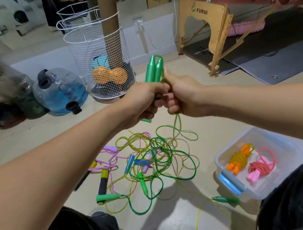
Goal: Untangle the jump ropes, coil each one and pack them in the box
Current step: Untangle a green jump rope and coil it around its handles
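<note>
Floor [185, 220] is carrying a wide tangle of ropes [150, 159], pink, yellow and green loops crossing one another, with several handles lying among them. Right of it the clear box [236, 178] is holding two coiled ropes, an orange bundle [238, 159] and a pink bundle [260, 167]. Above the tangle, the left hand [144, 102] is gripping a pair of green handles [153, 69] upright, while the right hand [183, 97] is pinching the green cord [176, 124] just beside them. That cord is trailing down into the pile, so pulling hard is probably risking tighter knots or dragging neighbouring ropes along.
</note>
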